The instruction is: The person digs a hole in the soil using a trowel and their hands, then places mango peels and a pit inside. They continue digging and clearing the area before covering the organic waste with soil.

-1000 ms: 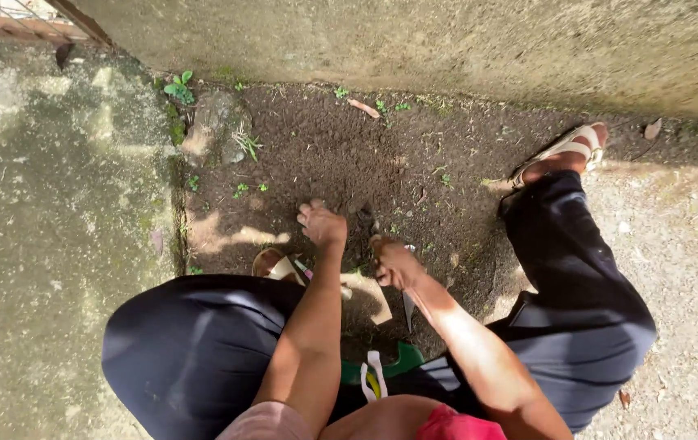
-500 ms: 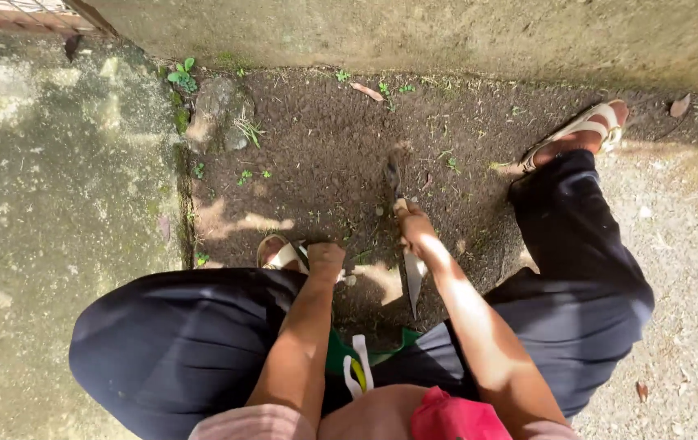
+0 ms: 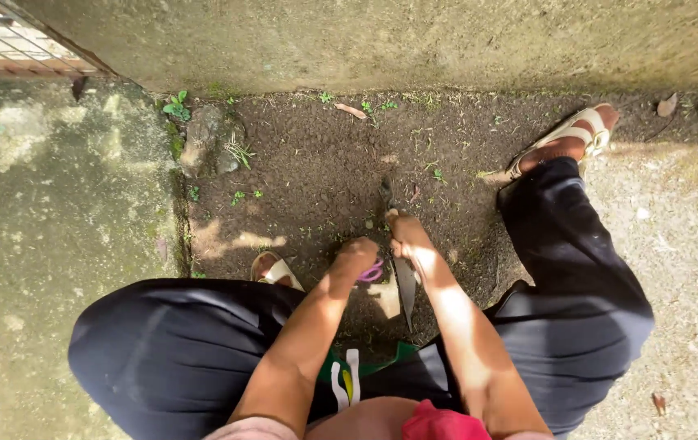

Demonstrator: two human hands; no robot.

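Observation:
I squat over a patch of dark soil [image 3: 324, 171] below a concrete wall. My right hand [image 3: 408, 238] is closed around a knife-like tool [image 3: 405, 292]. Its grey blade shows under my wrist, pointing back toward my body. A dark end sticks out past my fingers onto the soil. My left hand [image 3: 354, 259] is curled into a fist just left of the right hand, low over the soil. A small purple object [image 3: 373, 273] shows at its fingers. Both hands nearly touch.
The concrete wall [image 3: 414, 41] closes off the far side. A mossy slab [image 3: 47, 212] borders the soil on the left, with a stone [image 3: 200, 138] and small weeds [image 3: 175, 106] at its edge. My sandalled feet [image 3: 565, 143] rest on the soil, with gravelly ground [image 3: 691, 244] to the right.
My left hand has drawn back from the soil toward my body and closed into a fist. My right hand with the tool has shifted slightly forward.

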